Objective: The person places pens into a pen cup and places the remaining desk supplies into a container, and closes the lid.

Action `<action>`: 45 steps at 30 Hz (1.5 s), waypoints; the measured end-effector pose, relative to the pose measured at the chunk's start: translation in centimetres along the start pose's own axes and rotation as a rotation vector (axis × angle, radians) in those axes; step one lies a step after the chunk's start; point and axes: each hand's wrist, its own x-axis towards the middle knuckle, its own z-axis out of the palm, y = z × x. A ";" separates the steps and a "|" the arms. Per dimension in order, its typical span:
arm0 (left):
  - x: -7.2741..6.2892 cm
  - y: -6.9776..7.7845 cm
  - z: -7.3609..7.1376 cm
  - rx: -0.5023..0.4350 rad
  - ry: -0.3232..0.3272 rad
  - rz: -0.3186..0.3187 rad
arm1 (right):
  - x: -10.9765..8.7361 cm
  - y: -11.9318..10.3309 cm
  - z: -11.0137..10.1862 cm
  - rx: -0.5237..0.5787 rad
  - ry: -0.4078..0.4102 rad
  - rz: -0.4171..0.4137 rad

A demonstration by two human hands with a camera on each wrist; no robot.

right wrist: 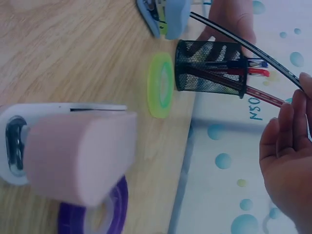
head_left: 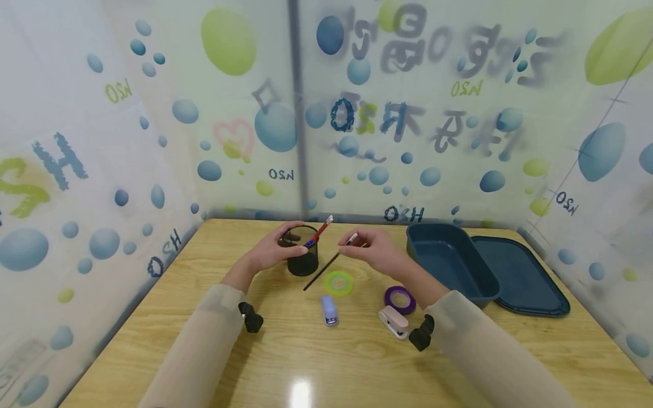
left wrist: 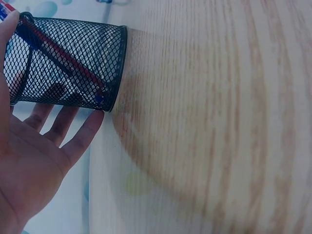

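Note:
My left hand (head_left: pixel 274 247) holds a black mesh pen cup (head_left: pixel 303 264) upright on the table, thumb by its rim and fingers along its far side. Leaning inside the cup are several pens and pencils, among them a red pencil (head_left: pixel 323 226) and a blue-capped pen (head_left: pixel 309 243). To the right of the cup, my right hand (head_left: pixel 374 249) pinches a thin black pencil (head_left: pixel 322 273) near its upper, whitish end. The pencil slants down to the left, in front of the cup. In the right wrist view, the black pencil (right wrist: pixel 243 44) crosses above the pen cup (right wrist: pixel 209 66).
Near the cup lie a yellow-green tape roll (head_left: pixel 339 283), a blue stapler (head_left: pixel 329 310), a purple tape roll (head_left: pixel 400 300) and a pink stapler (head_left: pixel 394 322). A dark blue bin (head_left: pixel 490 288) stands at right, beside its flat lid (head_left: pixel 530 277). Patterned curtains (head_left: pixel 357 170) border the table (head_left: pixel 336 362).

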 end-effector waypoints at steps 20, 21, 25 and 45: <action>0.1 -0.2 -0.1 -0.023 0.008 -0.005 | 0.4 -5.3 -3.0 0.112 0.290 -0.214; 0.1 -0.3 -0.1 -0.022 0.008 -0.004 | 0.7 -5.4 -2.9 0.122 0.302 -0.225; 0.1 -0.3 -0.1 -0.015 0.010 -0.008 | 1.8 -5.3 -2.0 0.122 0.329 -0.251; 0.1 -0.1 0.2 -0.040 0.005 0.004 | 3.2 -3.9 -0.2 0.020 0.241 -0.118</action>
